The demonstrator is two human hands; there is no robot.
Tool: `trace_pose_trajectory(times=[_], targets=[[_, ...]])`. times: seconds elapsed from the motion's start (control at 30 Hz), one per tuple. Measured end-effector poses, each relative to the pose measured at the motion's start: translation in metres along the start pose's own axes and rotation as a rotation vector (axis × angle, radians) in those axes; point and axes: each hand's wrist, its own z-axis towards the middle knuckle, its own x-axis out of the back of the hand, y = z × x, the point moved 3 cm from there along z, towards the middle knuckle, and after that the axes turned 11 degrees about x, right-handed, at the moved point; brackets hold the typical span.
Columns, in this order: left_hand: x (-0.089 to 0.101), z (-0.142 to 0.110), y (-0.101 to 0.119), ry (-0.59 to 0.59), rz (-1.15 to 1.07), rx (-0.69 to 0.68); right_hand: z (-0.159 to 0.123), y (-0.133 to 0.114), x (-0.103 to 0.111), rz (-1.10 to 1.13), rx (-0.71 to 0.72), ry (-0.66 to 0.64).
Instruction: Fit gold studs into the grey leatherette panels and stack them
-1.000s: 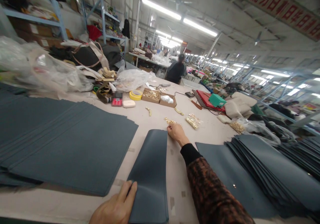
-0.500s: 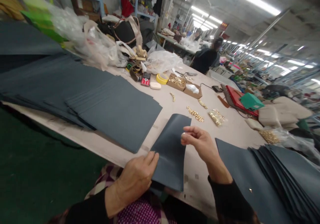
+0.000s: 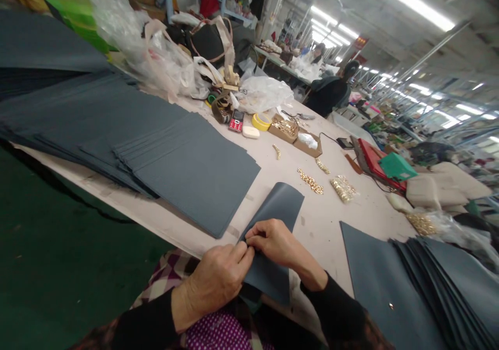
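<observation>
A dark blue-grey leather-like sheet [image 3: 281, 204] lies curled at the table's front edge. My left hand [image 3: 218, 269] pinches its left edge between thumb and fingers. My right hand [image 3: 275, 241] is closed in a pinch at the same spot, its fingertips touching the left ones; whatever small thing they hold is hidden. To the left lies a broad stack of matching sheets [image 3: 195, 178]. More sheets [image 3: 374, 267] fan out at the right, one with a small gold metal piece [image 3: 391, 306] on it.
Gold metal pieces [image 3: 311, 181] lie loose mid-table, near a clear bag of them [image 3: 343, 189]. Farther back are small cardboard boxes [image 3: 284, 127], yellow tape [image 3: 261, 121] and a red phone [image 3: 236, 121]. Plastic bags [image 3: 167, 64] crowd the back left. A person [image 3: 331, 90] sits beyond the table.
My right hand has moved left and down from above the sheet's right side to meet my left hand at the left edge. My left hand keeps its pinch. The view has shifted slightly.
</observation>
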Motion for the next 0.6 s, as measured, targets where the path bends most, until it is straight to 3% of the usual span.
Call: trace_pose_trajectory(times=[0.13,0.33,0.5,0.6], targets=[[-0.002,0.000,0.000,0.019,-0.021,0.002,0.005,0.003,-0.001,0.026,-0.073,-0.038],[-0.005,0.003,-0.001,-0.045,-0.070,0.011,0.009,0.012,-0.003,0.168,-0.136,-0.109],[-0.009,0.004,-0.002,-0.083,-0.076,0.020,0.015,0.001,0.001,0.065,-0.138,-0.130],[-0.010,0.004,-0.003,-0.085,-0.080,0.033,0.020,-0.003,0.004,0.046,-0.236,-0.147]])
